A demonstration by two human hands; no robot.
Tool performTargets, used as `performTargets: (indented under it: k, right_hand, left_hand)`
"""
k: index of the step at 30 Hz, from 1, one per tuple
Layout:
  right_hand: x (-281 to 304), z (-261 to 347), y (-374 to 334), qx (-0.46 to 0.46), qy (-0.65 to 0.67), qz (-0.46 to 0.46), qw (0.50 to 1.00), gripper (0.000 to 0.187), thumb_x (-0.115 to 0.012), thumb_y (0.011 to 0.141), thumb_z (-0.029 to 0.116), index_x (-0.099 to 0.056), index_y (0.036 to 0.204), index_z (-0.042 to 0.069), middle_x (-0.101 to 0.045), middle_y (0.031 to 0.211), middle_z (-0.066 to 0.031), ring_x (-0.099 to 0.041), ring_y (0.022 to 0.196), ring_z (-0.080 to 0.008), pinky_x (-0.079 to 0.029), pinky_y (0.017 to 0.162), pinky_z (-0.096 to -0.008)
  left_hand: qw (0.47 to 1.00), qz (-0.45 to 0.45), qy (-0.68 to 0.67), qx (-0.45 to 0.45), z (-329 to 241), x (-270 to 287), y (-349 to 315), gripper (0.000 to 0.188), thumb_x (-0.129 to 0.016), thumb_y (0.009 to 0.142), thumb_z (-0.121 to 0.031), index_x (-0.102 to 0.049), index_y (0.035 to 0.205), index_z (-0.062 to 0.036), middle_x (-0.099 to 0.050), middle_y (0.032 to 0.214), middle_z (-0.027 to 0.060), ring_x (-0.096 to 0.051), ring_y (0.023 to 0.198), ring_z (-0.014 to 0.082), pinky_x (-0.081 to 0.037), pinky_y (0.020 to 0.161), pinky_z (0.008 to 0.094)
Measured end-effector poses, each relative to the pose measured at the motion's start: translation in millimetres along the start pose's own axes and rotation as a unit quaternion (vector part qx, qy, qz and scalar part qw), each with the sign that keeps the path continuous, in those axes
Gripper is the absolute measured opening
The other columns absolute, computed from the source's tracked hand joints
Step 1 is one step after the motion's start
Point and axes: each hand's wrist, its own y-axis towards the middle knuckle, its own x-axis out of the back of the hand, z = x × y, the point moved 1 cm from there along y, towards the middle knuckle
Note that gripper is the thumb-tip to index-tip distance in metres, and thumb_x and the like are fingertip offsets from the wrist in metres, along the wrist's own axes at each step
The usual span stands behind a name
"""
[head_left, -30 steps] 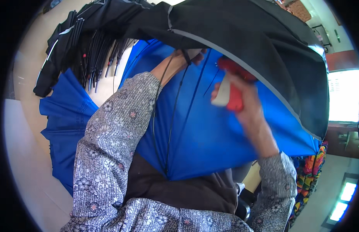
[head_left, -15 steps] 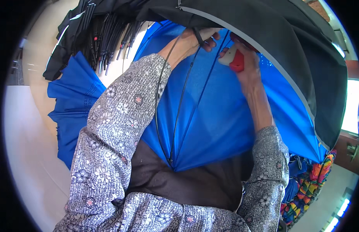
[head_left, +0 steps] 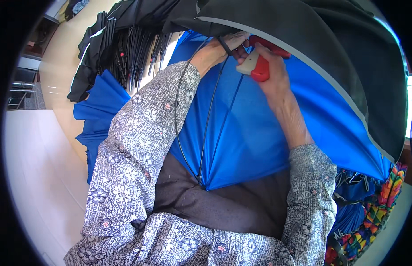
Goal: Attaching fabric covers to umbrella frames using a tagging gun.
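1. Head view: our right hand (head_left: 271, 71) is closing fully around the red and cream tagging gun (head_left: 255, 65), pressing its nose toward the blue umbrella canopy (head_left: 259, 137) just beneath.
2. Our left hand (head_left: 223, 46), just beside it, is pinching the canopy edge and a black rib (head_left: 206, 128), fingers curled.
3. We are judging that keeping the fabric taut and the gun steady matters most.

Both arms wear long sleeves of grey cloth printed with fine dark line-work and small flowers, some with pink centres. The left sleeve (head_left: 139, 146) ends at the wrist, just short of the left hand (head_left: 217, 48). The right sleeve (head_left: 310, 195) stops lower on the forearm, well back from the right hand (head_left: 274, 75). Both hands are bare.
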Motion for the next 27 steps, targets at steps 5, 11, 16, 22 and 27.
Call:
performTargets:
  k: [5, 11, 16, 22, 27]
  right_hand:
    - [1, -5, 7, 0.031, -0.033, -0.051, 0.998, 0.031, -0.06, 0.085, 0.015, -0.051, 0.11, -0.002, -0.059, 0.092, -0.0177, -0.063, 0.079, -0.0282, -0.056, 0.065, -0.0422]
    - [8, 2, 11, 0.054, -0.093, -0.11, 0.988, 0.033, -0.062, 0.085, 0.017, -0.051, 0.11, -0.002, -0.06, 0.086, -0.0182, -0.064, 0.073, -0.0294, -0.056, 0.062, -0.0413]
    - [2, -8, 9, 0.006, -0.079, -0.053, 0.995, 0.032, -0.062, 0.085, 0.015, -0.053, 0.11, -0.002, -0.061, 0.083, -0.018, -0.064, 0.069, -0.03, -0.056, 0.061, -0.0407]
    - [3, -5, 6, 0.046, -0.045, -0.096, 0.993, 0.031, -0.063, 0.083, 0.013, -0.054, 0.108, -0.003, -0.061, 0.082, -0.0186, -0.064, 0.068, -0.0297, -0.055, 0.059, -0.0404]
    - [6, 0, 11, 0.065, -0.113, -0.118, 0.984, 0.03, -0.063, 0.083, 0.013, -0.054, 0.107, -0.003, -0.062, 0.082, -0.0192, -0.065, 0.066, -0.0293, -0.055, 0.058, -0.0401]
  left_hand:
    - [1.0, 0.017, 0.005, -0.019, 4, 11, 2, 0.039, -0.058, 0.089, -0.038, -0.059, 0.109, -0.0043, -0.058, 0.088, 0.0054, -0.056, 0.065, 0.012, -0.046, 0.053, 0.0242]
    - [0.997, -0.031, 0.049, 0.044, 4, 5, 6, 0.04, -0.058, 0.089, -0.039, -0.059, 0.109, -0.004, -0.058, 0.087, 0.0049, -0.056, 0.066, 0.0116, -0.047, 0.053, 0.0245]
    - [0.999, 0.002, 0.022, 0.025, 5, 12, 2, 0.041, -0.059, 0.088, -0.039, -0.058, 0.109, -0.0039, -0.058, 0.086, 0.0051, -0.055, 0.065, 0.0114, -0.046, 0.053, 0.024]
    - [1.0, 0.016, 0.019, 0.008, 1, 4, 1, 0.042, -0.059, 0.088, -0.04, -0.058, 0.109, -0.0042, -0.058, 0.086, 0.0052, -0.055, 0.065, 0.0112, -0.045, 0.051, 0.023]
    - [1.0, 0.007, 0.016, -0.017, 5, 3, -2, 0.042, -0.06, 0.088, -0.041, -0.058, 0.109, -0.0049, -0.058, 0.085, 0.0051, -0.054, 0.064, 0.0106, -0.044, 0.05, 0.0223]
